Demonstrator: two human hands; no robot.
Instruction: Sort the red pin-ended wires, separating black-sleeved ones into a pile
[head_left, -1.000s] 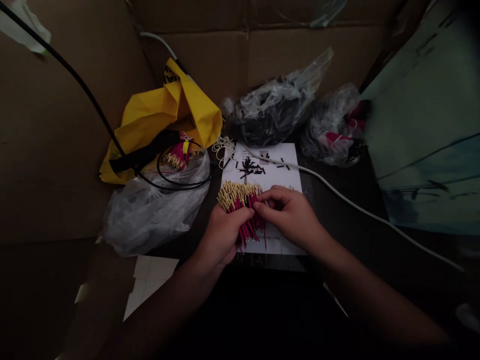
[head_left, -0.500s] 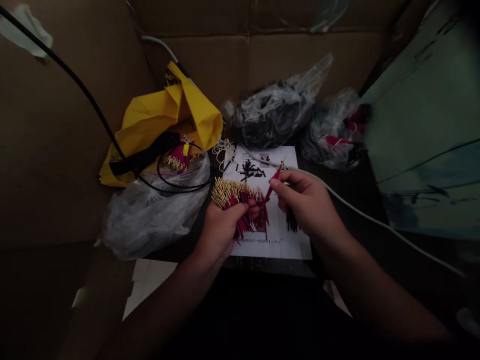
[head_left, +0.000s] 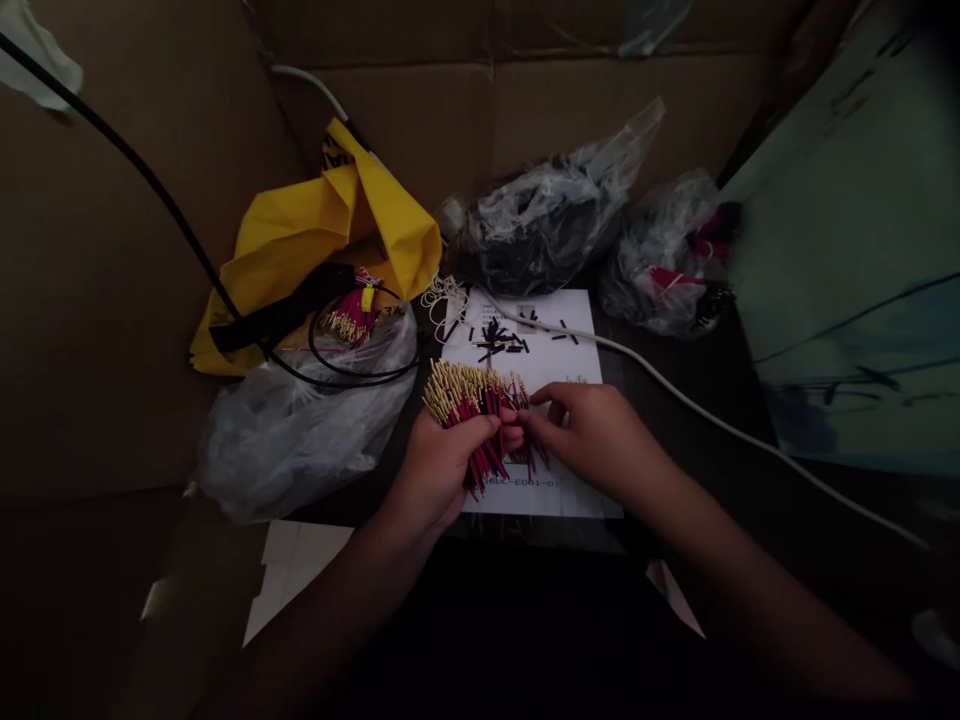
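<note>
"What do we have around us?"

"Brown cardboard walls [head_left: 390, 120] stand behind and to the left of a dark tabletop [head_left: 712, 450], and we work in dim light."

"And our bundle?"

"We have the thick bundle of thin red and black wires with gold-coloured tips [head_left: 484, 425] above the near part of a white printed paper sheet [head_left: 589, 490], its gold ends fanned toward the walls."

"How do we grip it?"

"Our left hand [head_left: 442, 455] is closed around it, thumb across the front. Our right hand [head_left: 600, 430] has thumb and forefinger brought close together at the right side of the wires; we cannot tell whether a strand is between them."

"What lies just beyond?"

"Short black tube-like pieces [head_left: 499, 340] are scattered on the far part of the sheet. A white cable [head_left: 660, 378] crosses it and runs to the right, and a tangle of thin cream loops [head_left: 444, 295] sits by the far left corner."

"Farther out?"

"On the left we see a yellow bag with black lettering [head_left: 300, 215], a smaller red bundle with a yellow band [head_left: 360, 305], a crumpled clear plastic bag [head_left: 300, 430] and a black cable [head_left: 165, 195]. Beyond the sheet are a clear bag of dark contents [head_left: 540, 220] and, to its right, a clear bag with red and black contents [head_left: 664, 265]."
</note>
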